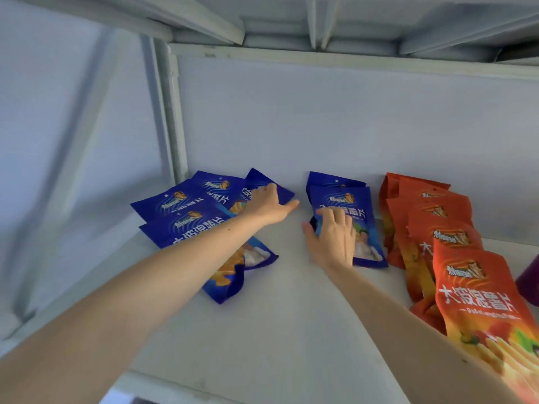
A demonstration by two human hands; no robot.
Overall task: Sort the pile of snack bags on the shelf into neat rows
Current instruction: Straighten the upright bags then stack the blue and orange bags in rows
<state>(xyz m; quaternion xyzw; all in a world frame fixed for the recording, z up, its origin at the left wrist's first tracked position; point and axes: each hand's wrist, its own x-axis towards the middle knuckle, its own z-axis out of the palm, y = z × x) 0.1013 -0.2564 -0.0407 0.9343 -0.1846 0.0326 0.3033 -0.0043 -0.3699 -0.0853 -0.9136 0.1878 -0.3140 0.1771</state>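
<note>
A loose pile of blue snack bags lies at the back left of the white shelf. My left hand rests on the rightmost blue bag of that pile, fingers curled over its top, thumb stretched right. Two blue bags lie stacked in a column at mid shelf. My right hand lies flat on the front one, thumb at its left edge. A row of orange snack bags runs from back to front on the right.
The shelf's back panel stands just behind the bags, with a metal upright at the left corner. Another shelf's underside hangs overhead. A purple object shows at the right edge. Bare shelf lies in front, between my arms.
</note>
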